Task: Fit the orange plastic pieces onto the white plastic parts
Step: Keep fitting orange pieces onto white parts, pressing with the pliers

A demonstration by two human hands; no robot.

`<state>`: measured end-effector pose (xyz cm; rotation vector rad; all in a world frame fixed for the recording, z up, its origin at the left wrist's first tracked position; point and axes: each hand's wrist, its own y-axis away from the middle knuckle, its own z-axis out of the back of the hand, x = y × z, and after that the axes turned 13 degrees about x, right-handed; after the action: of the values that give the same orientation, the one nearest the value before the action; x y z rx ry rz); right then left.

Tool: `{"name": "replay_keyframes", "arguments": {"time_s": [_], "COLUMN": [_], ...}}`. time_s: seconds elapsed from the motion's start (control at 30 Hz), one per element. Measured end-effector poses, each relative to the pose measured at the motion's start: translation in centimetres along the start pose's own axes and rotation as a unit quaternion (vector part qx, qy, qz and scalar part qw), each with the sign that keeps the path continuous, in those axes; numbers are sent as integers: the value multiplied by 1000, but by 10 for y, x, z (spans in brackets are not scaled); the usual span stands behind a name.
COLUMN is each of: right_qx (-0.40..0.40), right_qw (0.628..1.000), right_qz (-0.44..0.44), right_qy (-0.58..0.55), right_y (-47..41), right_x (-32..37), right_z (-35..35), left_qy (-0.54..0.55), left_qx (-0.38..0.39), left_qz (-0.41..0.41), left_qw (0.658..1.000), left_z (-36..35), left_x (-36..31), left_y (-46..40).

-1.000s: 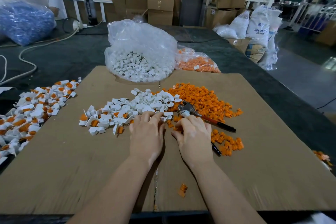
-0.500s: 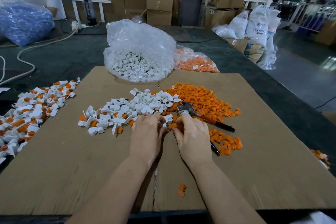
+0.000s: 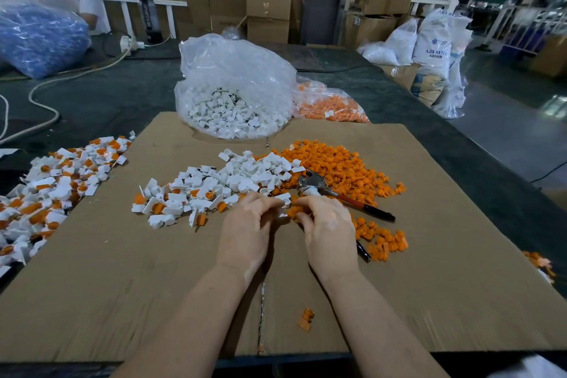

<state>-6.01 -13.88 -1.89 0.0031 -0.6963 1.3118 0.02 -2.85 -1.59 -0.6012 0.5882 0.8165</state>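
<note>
A heap of loose white plastic parts [image 3: 233,178] lies mid-board, with a spread of orange pieces [image 3: 340,167] to its right. My left hand [image 3: 248,230] pinches a white part [image 3: 283,197] at its fingertips. My right hand [image 3: 326,228] pinches an orange piece [image 3: 295,211] right beside it; the two hands meet over the near edge of the piles. My fingers hide most of both pieces. Fitted white-and-orange parts [image 3: 52,190] are heaped at the left.
Red-handled pliers [image 3: 343,195] lie just beyond my right hand. A clear bag of white parts [image 3: 233,86] and a bag of orange pieces [image 3: 331,104] sit at the cardboard sheet's [image 3: 122,270] far edge. One orange piece [image 3: 306,318] lies near me. A person sits far left.
Both hands have drawn slightly back from the piles and closed toward each other, now with a white part and an orange piece pinched between the fingertips.
</note>
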Motion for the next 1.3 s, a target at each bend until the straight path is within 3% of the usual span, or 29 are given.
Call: {"name": "replay_keyframes", "arguments": {"time_s": [0.37, 0.73, 1.3], "right_qx": [5, 15, 19], "right_qw": [1000, 1000, 1000], "right_qz": [-12, -12, 18], "right_qy": [1, -8, -6], "right_y": [-1, 1, 2], "right_x": [-1, 0, 2], "right_z": [1, 0, 0], "left_qy": [8, 70, 128], "left_qx": [15, 11, 27], "left_qz": [-17, 67, 56], "left_qw": [1000, 995, 990], "left_z": [1, -2, 0], "left_x": [-3, 3, 1], "left_y": [2, -2, 0]}}
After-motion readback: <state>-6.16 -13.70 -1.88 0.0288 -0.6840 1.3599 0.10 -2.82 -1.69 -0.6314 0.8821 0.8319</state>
